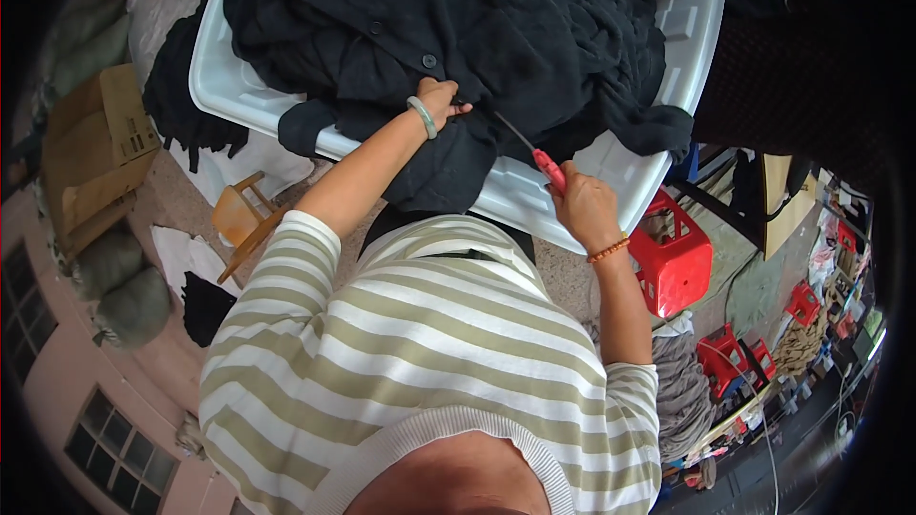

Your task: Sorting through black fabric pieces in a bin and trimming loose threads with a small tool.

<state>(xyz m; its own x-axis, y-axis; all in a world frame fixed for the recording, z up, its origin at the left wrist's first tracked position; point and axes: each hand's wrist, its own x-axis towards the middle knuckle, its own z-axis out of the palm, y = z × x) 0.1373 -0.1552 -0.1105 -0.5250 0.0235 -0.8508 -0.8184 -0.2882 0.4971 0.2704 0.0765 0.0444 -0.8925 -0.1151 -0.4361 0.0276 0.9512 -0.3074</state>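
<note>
1. Our right hand (584, 205) is closed around the red handle of a thin pointed tool (530, 148), its tip aimed at the cloth.
2. Our left hand (441, 98) pinches a fold of the black garment (458, 19) (a buttoned one), right where the tip lands.
3. The garment lies heaped in a white tub (682, 29).
4. We judge a slip could prick the pinching fingers, or snag the fabric.
</note>
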